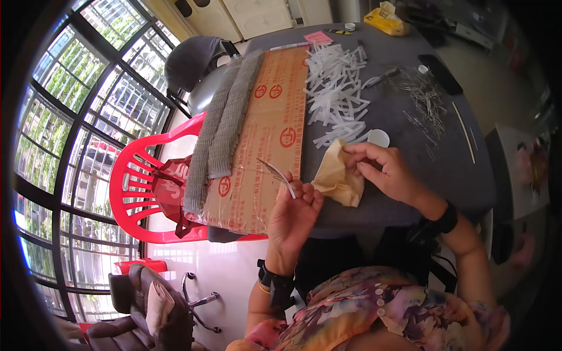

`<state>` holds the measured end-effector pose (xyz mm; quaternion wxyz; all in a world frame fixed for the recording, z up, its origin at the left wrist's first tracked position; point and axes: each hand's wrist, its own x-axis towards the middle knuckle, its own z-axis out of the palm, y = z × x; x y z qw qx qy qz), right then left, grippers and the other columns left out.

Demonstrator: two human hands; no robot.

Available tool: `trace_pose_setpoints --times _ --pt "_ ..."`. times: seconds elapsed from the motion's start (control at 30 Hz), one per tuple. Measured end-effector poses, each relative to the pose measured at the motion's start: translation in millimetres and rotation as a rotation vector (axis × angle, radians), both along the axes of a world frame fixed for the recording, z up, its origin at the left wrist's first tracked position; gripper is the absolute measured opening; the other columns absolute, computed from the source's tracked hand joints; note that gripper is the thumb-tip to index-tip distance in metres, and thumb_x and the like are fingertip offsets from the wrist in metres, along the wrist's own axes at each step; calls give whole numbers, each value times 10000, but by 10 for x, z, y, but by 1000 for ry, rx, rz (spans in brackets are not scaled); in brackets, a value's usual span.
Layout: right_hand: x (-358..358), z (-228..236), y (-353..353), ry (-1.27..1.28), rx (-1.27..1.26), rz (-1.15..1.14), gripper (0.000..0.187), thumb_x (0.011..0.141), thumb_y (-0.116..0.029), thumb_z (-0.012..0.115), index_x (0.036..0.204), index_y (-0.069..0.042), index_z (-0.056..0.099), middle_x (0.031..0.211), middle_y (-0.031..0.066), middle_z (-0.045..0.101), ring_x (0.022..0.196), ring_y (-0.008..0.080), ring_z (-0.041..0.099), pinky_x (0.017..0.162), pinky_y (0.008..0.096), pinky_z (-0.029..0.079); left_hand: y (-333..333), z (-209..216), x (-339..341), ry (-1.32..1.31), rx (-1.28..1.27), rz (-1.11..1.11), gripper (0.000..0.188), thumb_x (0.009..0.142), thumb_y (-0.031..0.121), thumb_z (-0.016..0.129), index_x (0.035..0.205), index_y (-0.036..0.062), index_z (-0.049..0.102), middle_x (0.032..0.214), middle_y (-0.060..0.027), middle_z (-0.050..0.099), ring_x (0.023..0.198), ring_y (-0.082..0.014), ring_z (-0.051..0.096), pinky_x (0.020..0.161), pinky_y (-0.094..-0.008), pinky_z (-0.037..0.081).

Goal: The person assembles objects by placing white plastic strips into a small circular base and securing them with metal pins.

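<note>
My left hand (294, 212), palm turned up and fingers curled, pinches a thin pale strip (291, 188) with slim dark wire-like pieces (272, 169) sticking out from its far end. To the right, my right hand (377, 167) grips a beige cloth (341, 178) by its upper right corner. The cloth hangs between both hands over the near table edge, and its left side reaches the fingertips of my left hand. Just beyond my right hand lies a small round white lid or cup (378, 138).
A cardboard sheet (263, 134) bears rows of grey strips (222, 128). Loose white strips (333, 88) and thin metal pieces (427, 96) lie on the dark table (398, 199), with sticks (463, 131) at right and a yellow packet (386, 20) far off. A red chair (132, 199) stands left.
</note>
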<state>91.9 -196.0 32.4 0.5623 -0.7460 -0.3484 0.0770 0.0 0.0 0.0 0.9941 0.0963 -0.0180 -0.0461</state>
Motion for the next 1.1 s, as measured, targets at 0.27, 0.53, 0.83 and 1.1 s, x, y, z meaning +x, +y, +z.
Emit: trace_pose_setpoints --times 0.27,0.53,0.83,1.1 --pt "31 -6 24 36 30 -7 221 812 -38 556 1029 1 552 839 86 625 742 105 596 650 232 470 48 133 62 0 -4 67 221 849 131 550 1067 109 529 911 0 565 954 -165 520 954 -374 355" --pt "-15 -46 30 245 58 -2 209 798 1 554 1006 14 538 826 74 602 742 122 586 670 246 475 -124 0 87 59 285 -72 190 851 123 545 1037 86 540 989 -30 581 1030 -190 527 950 -411 367" --pt "145 -105 102 -357 -51 -56 287 723 17 563 1007 -20 552 870 104 562 760 235 590 669 340 476 -153 11 66 63 383 -67 138 858 116 536 987 73 559 999 -50 596 1043 -212 532 923 -426 395" --pt "101 -57 91 -228 -178 -20 90 673 9 600 762 2 588 749 66 556 720 230 568 622 296 465 40 255 32 3 382 67 138 855 110 535 984 64 554 917 -40 608 994 -222 557 933 -428 398"
